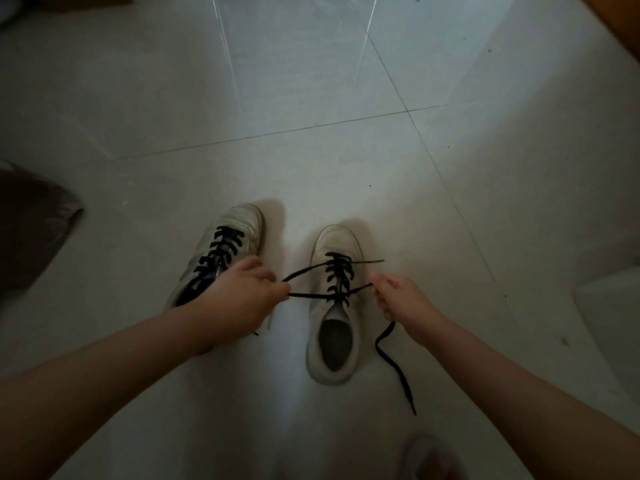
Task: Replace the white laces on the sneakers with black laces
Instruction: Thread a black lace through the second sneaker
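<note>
Two white sneakers stand on the pale tiled floor. The left sneaker carries a black lace through its eyelets. The right sneaker is also laced in black, and its black lace crosses above the tongue. My left hand pinches one lace end to the left of that shoe. My right hand pinches the other end on the right, and the loose tail trails down to the floor. A thin pale strand, perhaps a white lace, lies under my left wrist.
A dark brown crumpled object lies at the left edge. A white object sits at the right edge, and wooden furniture fills the top right corner. A foot in a slipper shows at the bottom.
</note>
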Available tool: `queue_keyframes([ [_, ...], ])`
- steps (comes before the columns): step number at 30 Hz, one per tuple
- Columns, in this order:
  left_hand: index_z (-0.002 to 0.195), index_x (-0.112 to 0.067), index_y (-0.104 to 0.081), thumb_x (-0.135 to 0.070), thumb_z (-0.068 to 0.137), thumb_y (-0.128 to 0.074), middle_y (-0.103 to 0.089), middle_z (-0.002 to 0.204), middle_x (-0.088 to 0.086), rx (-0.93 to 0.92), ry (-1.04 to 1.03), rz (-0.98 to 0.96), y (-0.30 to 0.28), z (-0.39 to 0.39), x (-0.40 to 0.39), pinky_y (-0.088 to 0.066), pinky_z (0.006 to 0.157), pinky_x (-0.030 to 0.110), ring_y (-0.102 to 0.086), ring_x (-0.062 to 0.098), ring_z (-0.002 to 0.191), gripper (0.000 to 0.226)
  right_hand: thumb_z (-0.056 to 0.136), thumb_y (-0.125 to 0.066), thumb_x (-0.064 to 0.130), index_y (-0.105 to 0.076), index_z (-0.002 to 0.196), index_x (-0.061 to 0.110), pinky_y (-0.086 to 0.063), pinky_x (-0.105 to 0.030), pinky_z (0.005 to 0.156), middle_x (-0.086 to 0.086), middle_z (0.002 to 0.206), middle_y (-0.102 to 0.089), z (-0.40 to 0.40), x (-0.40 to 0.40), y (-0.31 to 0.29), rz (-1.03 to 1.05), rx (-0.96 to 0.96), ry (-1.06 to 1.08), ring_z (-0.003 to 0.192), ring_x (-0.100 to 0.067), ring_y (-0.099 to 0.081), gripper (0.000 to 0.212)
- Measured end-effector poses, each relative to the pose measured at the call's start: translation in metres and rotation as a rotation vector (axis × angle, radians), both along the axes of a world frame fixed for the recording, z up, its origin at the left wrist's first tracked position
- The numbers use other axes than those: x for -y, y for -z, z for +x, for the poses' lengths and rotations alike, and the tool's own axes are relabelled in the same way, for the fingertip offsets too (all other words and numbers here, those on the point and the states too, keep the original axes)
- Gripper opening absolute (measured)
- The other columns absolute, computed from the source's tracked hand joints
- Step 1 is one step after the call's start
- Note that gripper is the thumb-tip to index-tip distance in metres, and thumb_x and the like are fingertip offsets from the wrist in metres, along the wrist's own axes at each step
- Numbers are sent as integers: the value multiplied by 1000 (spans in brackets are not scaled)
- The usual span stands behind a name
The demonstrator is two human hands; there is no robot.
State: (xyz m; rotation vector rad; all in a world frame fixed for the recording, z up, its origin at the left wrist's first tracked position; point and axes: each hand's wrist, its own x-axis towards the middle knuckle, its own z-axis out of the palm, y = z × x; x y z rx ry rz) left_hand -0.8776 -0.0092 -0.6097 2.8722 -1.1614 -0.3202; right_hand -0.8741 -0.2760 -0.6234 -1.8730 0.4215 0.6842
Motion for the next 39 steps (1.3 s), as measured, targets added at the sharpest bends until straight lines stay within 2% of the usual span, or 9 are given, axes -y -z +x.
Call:
queue_keyframes([
  [7, 75, -17, -62, -26, 90, -35, -66, 73, -1, -47, 135, -179, -9, 0, -8, -34, 103, 39, -67, 24, 97, 32, 93, -55, 36, -58, 71, 15, -29, -20, 48, 3, 58, -40, -10, 17, -11, -85, 76, -133, 50, -7, -35, 31],
  [11, 68, -26, -44, -51, 96, -30, -49, 59, -6, -454, -275, -520, -17, -12, 0, -45, 56, 31, -52, 12, 54, 41, 87, -62, 37, -68, 81, 12, -30, -15, 47, 4, 65, -51, 4, 32, -43, 243, -49, -294, 48, -2, -37, 27],
  [14, 80, -26, -58, -32, 99, -42, -55, 69, -12, -645, -497, -378, -19, -4, 10, -39, 60, 16, -56, 7, 67, 26, 86, -67, 24, -74, 82, 22, -38, -16, 58, 7, 77, -66, 8, 37, -35, -305, 129, -612, 55, 4, -50, 8],
  [17, 99, -28, -69, -20, 95, -52, -54, 66, -13, -1039, -386, -186, -29, 5, 14, -36, 57, 11, -47, 0, 57, 20, 86, -65, 21, -71, 92, 23, -43, -24, 64, 5, 84, -62, 0, 23, -11, -601, 506, -340, 60, -4, -46, 8],
  [20, 107, -29, -69, -27, 95, -53, -51, 61, -8, -1362, -469, -563, -43, 3, 26, -31, 50, 18, -37, 7, 52, 20, 85, -69, 21, -66, 81, 19, -39, -12, 59, 6, 76, -58, -3, 3, -10, -341, 617, 25, 63, -5, -51, 4],
  [23, 110, -24, -69, -25, 95, -52, -56, 64, -10, -1095, -729, -925, -36, 0, 48, -34, 51, 14, -42, 3, 53, 23, 85, -68, 22, -59, 68, 10, -34, -14, 50, 5, 58, -49, -2, -14, -17, -94, 450, 136, 51, -2, -40, 23],
  [26, 113, -11, -67, -3, 89, -59, -69, 91, -4, -884, -755, -1121, -23, -1, 65, -52, 77, 16, -63, 1, 84, 27, 81, -73, 30, -52, 64, 14, -34, -20, 53, 6, 58, -46, -6, -22, -18, 54, 280, -103, 53, -4, -39, 30],
  [31, 90, -16, -66, 4, 76, -68, -59, 75, -11, -706, -504, -823, -11, -4, 73, -42, 68, 20, -55, -2, 66, 25, 76, -76, 28, -62, 78, 16, -37, -16, 58, 7, 74, -51, -2, -27, -26, -130, 245, -289, 63, -3, -47, 19],
  [39, 58, -15, -41, -29, 97, -49, -40, 52, -2, -617, -765, -729, -11, -2, 40, -36, 54, 26, -36, 7, 46, 42, 83, -70, 14, -54, 63, 13, -35, -19, 47, 1, 53, -48, -3, 7, -26, 103, 120, -19, 48, -10, -40, 26],
])
